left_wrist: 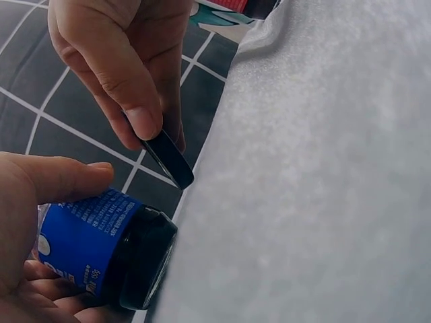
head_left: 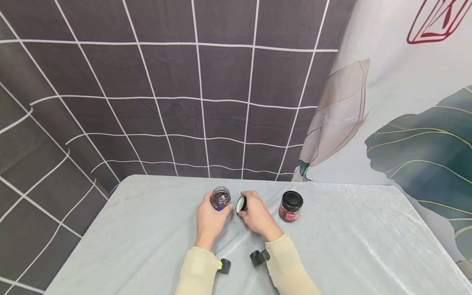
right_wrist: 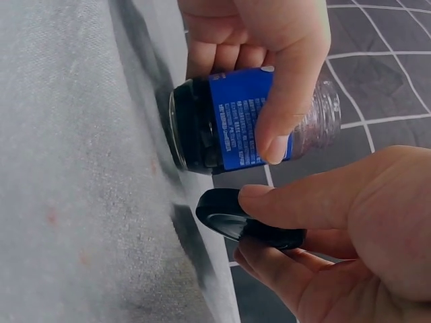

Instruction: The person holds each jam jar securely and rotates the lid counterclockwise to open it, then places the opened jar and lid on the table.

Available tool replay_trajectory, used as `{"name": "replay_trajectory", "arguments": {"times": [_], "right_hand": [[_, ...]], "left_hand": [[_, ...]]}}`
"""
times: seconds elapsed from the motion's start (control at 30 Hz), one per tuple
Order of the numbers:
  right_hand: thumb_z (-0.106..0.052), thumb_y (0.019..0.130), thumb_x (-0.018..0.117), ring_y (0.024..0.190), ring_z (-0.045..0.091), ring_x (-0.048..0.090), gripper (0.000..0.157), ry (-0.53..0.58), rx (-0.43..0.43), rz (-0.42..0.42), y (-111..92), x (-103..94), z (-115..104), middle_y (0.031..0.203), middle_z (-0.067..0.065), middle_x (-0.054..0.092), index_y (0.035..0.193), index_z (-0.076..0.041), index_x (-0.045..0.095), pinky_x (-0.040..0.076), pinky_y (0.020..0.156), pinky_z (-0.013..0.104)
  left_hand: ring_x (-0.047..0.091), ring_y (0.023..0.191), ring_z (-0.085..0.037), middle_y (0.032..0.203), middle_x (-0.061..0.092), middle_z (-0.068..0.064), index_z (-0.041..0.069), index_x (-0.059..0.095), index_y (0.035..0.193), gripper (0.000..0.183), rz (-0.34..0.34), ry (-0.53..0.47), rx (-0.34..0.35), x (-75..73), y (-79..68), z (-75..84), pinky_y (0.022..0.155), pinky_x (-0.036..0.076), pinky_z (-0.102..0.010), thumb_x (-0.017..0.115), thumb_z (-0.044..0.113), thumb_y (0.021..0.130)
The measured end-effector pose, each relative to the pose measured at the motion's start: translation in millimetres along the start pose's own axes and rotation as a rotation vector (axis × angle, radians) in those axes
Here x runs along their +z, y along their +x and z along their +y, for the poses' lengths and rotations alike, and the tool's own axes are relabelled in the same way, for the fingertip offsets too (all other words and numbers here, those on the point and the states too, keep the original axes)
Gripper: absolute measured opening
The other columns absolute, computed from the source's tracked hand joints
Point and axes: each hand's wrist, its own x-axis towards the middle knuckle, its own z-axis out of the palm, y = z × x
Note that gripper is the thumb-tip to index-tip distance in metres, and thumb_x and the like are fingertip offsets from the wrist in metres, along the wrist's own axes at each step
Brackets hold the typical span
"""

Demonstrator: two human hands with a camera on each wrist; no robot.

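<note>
My left hand grips a small glass jar around its side, thumb across the blue label. The jar's mouth is uncovered, and dark contents show through the glass in the right wrist view. Just to the right, my right hand pinches a round black lid between thumb and fingers. The lid is tilted on edge with its pale inner side toward the jar, a small gap between them. In the left wrist view the lid appears edge-on, apart from the jar.
A second jar, with a black lid on and a red label, stands to the right of my right hand. A pale grey cloth covers the table. Behind it hangs a dark gridded curtain, with a leaf-patterned one at right.
</note>
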Motion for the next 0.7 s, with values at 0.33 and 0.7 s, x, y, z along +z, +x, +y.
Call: {"name": "replay_trajectory", "arguments": {"times": [0.33, 0.7], "right_hand": [[0.001, 0.079, 0.078, 0.118, 0.040, 0.058, 0.053, 0.012, -0.019, 0.016, 0.6, 3.1, 2.4, 0.122, 0.029, 0.059, 0.125, 0.015, 0.056, 0.045, 0.103, 0.049], [0.002, 0.077, 0.079, 0.116, 0.041, 0.059, 0.054, 0.020, -0.013, -0.004, 1.6, 5.9, 5.1, 0.120, 0.029, 0.061, 0.124, 0.016, 0.057, 0.045, 0.102, 0.050]], "left_hand": [[0.064, 0.114, -0.036, 0.122, 0.067, -0.020, -0.001, 0.056, 0.132, 0.068, -0.008, -0.005, -0.007, 0.4, 0.9, -1.5, 0.098, 0.048, -0.050, 0.086, 0.025, 0.077], [0.063, 0.115, -0.037, 0.124, 0.066, -0.021, -0.001, 0.054, 0.134, 0.070, -0.019, -0.006, -0.014, 0.2, 0.6, -1.8, 0.099, 0.048, -0.050, 0.086, 0.025, 0.078]]}}
